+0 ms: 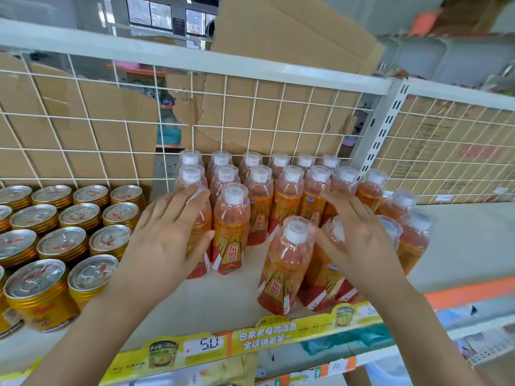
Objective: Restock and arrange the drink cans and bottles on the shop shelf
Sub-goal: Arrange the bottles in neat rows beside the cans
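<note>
head view: a white shop shelf [223,296] seen from above, backed by a wire grid [250,107] with cardboard [292,37] behind it. gold cans [80,215] stand in rows at nine o'clock. orange bottles [259,196] with white caps stand packed in rows from the centre out to three o'clock. one front bottle [281,274] at five o'clock leans to the right and sits close to the shelf's front lip, just above the yellow price strip [278,334].

the left hand [164,235] comes in from seven o'clock, fingers straight and spread, flat against the left flank of the bottle block; it grips nothing. the right hand [359,235] comes in from four o'clock, fingers straight and together, laid over bottles on the right side, thumb near the leaning bottle's cap; it also grips nothing.

risk, as a judgement: the hands seem set to squeeze the block together. flat palms give no hold, so a hard or uneven push could topple tall bottles against each other. the leaning front bottle is the weak point: a nudge toward six o'clock could send it over the lip. a left-hand slip toward nine o'clock could knock the nearest cans.
</note>
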Demonstrator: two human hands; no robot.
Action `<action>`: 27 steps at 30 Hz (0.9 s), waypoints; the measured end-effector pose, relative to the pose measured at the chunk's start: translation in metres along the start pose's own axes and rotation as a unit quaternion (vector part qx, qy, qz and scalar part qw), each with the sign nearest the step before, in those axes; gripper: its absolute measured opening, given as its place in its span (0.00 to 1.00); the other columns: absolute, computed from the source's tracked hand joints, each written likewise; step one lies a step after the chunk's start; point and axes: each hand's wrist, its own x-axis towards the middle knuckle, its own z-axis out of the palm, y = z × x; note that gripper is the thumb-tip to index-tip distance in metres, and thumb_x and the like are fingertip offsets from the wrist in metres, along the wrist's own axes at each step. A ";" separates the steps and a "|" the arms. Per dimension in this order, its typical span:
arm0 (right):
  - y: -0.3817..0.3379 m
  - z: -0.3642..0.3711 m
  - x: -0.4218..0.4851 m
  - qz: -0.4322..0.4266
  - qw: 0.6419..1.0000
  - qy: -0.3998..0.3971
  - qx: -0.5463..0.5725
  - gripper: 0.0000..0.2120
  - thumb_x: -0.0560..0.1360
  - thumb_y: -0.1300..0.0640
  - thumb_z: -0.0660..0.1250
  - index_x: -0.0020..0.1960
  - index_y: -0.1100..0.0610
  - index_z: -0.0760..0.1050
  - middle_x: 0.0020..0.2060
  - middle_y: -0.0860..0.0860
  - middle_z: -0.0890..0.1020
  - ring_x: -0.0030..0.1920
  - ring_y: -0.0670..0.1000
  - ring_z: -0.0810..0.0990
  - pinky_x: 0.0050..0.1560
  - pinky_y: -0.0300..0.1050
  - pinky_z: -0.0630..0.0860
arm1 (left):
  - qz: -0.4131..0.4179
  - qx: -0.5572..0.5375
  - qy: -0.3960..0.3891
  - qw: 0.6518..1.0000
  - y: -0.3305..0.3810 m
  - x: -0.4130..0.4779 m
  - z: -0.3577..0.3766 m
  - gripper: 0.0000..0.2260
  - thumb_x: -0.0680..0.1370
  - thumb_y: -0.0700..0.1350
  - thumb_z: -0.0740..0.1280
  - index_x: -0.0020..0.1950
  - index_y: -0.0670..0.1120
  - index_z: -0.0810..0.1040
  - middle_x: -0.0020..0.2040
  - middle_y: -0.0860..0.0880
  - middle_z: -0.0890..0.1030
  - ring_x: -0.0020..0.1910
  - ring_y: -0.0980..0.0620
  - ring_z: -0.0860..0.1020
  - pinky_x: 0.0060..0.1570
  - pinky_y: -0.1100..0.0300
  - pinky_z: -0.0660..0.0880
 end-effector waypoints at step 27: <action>0.073 -0.017 0.031 -0.168 0.952 -0.255 -0.031 0.36 0.64 0.27 0.58 0.64 0.49 0.66 0.57 0.41 0.74 0.51 0.44 0.76 0.42 0.41 0.66 | 0.157 -0.133 -0.195 0.959 0.087 0.063 0.038 0.29 0.68 0.69 0.59 0.64 0.57 0.65 0.55 0.60 0.70 0.53 0.68 0.65 0.49 0.71 0.67</action>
